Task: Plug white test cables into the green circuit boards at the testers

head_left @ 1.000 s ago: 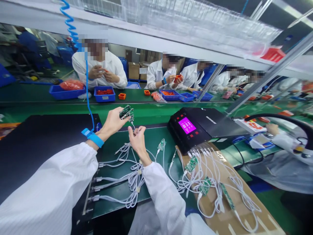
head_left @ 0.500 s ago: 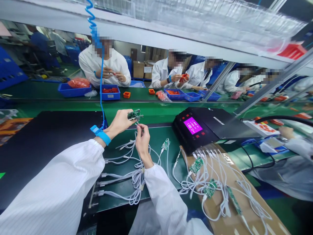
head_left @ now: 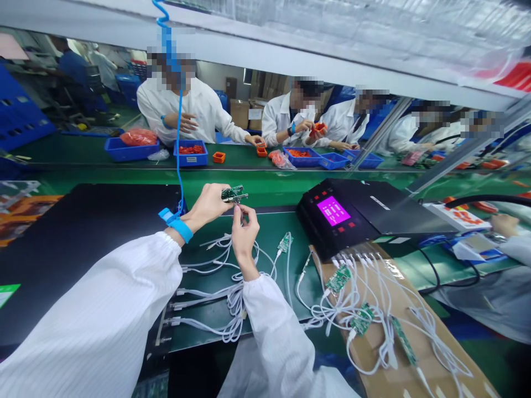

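My left hand (head_left: 211, 205), with a blue wrist strap (head_left: 176, 224), is closed on a green circuit board (head_left: 234, 194) held above the bench. Just below that board, my right hand (head_left: 244, 229) pinches the end of a white cable; its fingers mostly hide the plug. The fingertips are at the board's lower edge, and I cannot tell whether the plug is fully seated. Beneath my hands lies a bundle of white cables (head_left: 235, 301). One more circuit board (head_left: 285, 243), joined to a white plug, rests on the green bench to the right.
A black tester (head_left: 332, 215) with a lit magenta screen stands right, its white cables running over cardboard (head_left: 435, 354) with several circuit boards. A black box (head_left: 103, 237) fills the left. A coiled blue cord (head_left: 180, 143) hangs down. Co-workers sit opposite behind blue bins (head_left: 191, 157).
My right fingertips have come closer to the board's underside, covering the plug. The view has shifted slightly. Opposite, a co-worker has reached an arm out to a small orange part.
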Action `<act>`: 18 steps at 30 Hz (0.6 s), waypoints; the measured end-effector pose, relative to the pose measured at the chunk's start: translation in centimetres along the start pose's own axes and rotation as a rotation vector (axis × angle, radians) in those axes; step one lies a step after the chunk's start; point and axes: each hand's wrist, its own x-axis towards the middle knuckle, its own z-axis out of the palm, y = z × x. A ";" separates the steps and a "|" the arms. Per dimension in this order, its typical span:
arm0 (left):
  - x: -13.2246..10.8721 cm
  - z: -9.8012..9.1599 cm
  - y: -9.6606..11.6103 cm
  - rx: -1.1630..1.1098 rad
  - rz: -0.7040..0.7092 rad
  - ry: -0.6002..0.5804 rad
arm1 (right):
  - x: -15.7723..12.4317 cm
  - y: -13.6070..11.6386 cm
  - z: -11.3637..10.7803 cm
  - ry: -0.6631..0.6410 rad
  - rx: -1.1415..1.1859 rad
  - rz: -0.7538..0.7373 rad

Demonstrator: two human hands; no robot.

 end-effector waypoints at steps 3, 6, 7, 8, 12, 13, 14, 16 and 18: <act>0.1 0.0 0.2 0.019 0.014 -0.008 | 0.1 -0.2 0.0 0.024 0.004 0.000; 0.0 0.1 0.3 0.052 0.013 -0.012 | 0.4 -0.3 0.1 0.042 0.008 -0.002; 0.0 0.1 0.4 0.062 0.009 -0.015 | 0.5 -0.3 0.2 0.043 0.009 0.000; 0.0 0.2 0.4 0.071 0.008 -0.021 | 0.5 -0.2 0.2 0.042 0.010 0.002; -0.1 0.5 0.4 0.095 0.010 -0.032 | 0.7 0.3 0.2 0.045 0.029 0.005; -0.1 0.6 0.3 0.098 -0.002 -0.026 | 0.6 0.4 0.1 0.048 0.039 0.006; 0.0 0.6 0.3 0.098 -0.018 -0.015 | 0.6 0.5 0.1 0.051 0.048 0.010; 0.1 0.7 0.1 0.083 -0.044 0.007 | 0.5 0.7 0.0 0.058 0.054 0.022; 0.1 0.8 0.0 0.063 -0.048 0.015 | 0.5 0.7 -0.1 0.052 0.040 0.025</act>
